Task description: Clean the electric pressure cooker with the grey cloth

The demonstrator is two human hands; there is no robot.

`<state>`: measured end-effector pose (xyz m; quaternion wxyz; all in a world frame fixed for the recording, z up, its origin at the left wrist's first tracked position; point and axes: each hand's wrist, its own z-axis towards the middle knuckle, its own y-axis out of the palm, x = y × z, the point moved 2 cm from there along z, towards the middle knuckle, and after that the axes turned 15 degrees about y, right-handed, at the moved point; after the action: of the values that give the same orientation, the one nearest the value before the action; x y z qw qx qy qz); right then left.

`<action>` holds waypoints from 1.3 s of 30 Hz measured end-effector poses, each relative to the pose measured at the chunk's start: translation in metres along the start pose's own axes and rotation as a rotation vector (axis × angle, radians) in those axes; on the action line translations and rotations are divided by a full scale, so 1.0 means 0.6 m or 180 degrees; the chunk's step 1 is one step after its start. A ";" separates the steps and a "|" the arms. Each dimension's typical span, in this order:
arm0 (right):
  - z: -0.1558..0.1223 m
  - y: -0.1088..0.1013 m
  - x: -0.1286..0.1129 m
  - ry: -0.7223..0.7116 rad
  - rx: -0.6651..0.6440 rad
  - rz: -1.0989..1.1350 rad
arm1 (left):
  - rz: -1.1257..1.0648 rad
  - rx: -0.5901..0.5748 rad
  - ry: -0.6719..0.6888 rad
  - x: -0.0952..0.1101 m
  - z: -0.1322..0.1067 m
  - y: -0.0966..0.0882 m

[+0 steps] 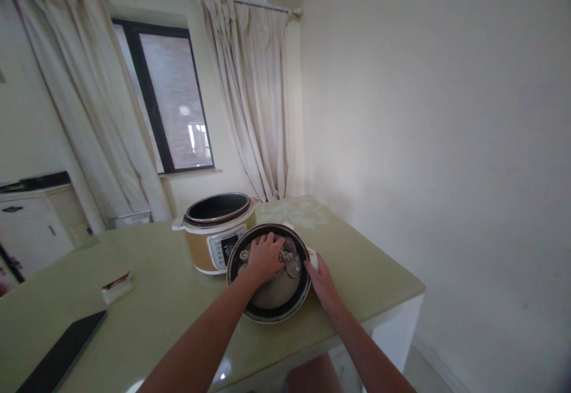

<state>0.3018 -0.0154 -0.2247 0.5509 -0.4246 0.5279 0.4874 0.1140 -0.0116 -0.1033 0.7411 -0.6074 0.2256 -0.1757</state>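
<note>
A round pressure cooker lid (273, 294) is tilted with its inner side facing me, its lower edge near the table surface. My right hand (323, 282) is closed on the white handle at its right rim. My left hand (266, 259) presses a crumpled greyish cloth (289, 254) against the lid's inner face, fingers bent over it. The cloth is partly hidden under the hand. Just behind the lid, to the left, stands the white and gold electric pressure cooker (203, 249), uncovered, its dark inner pot (218, 207) showing. The lid covers part of its control panel.
A dark flat tablet-like thing (65, 351) lies at the left front of the pale green table (169, 310). Near it is a small white packet (117, 288). A wall (437, 143) rises at the right; curtains and a window are behind.
</note>
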 end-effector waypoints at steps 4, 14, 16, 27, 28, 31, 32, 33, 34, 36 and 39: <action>0.001 0.000 0.003 0.0001 0.0022 0.0019 | -0.0429 -0.0309 0.0261 -0.001 -0.016 0.014; 0.002 0.000 0.002 0.0018 0.0000 0.0062 | -0.0369 -0.1066 0.0937 -0.037 -0.054 -0.001; 0.002 0.000 0.002 0.0023 -0.0005 0.0052 | -0.0317 -0.1123 0.0960 -0.044 -0.048 -0.006; 0.000 0.004 0.006 0.0051 -0.0022 0.0095 | 0.0154 -0.0466 0.0064 -0.070 -0.026 -0.041; 0.000 0.004 0.005 0.0045 -0.0022 0.0090 | 0.0228 -0.0350 0.0001 -0.062 -0.021 -0.041; 0.001 0.004 0.005 0.0031 -0.0005 0.0075 | 0.0436 -0.0020 -0.0028 -0.032 -0.002 -0.032; 0.002 0.003 0.005 0.0032 -0.0002 0.0063 | 0.0437 0.0052 0.0009 -0.022 0.004 -0.026; 0.002 0.002 0.006 0.0037 0.0002 0.0051 | 0.0386 0.0091 0.0056 -0.013 0.009 -0.019; 0.003 0.001 0.006 0.0048 0.0007 0.0036 | 0.0291 0.0100 0.0112 -0.007 0.011 -0.011; 0.004 0.000 0.008 0.0058 0.0029 0.0003 | 0.0058 0.0043 0.0254 -0.001 0.011 0.002; 0.004 0.000 0.010 0.0045 0.0055 -0.0007 | -0.0189 -0.0152 0.0545 -0.006 -0.004 0.013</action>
<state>0.3021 -0.0123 -0.2306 0.5513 -0.4238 0.5356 0.4792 0.1099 -0.0100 -0.1107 0.6989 -0.6140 0.2742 -0.2434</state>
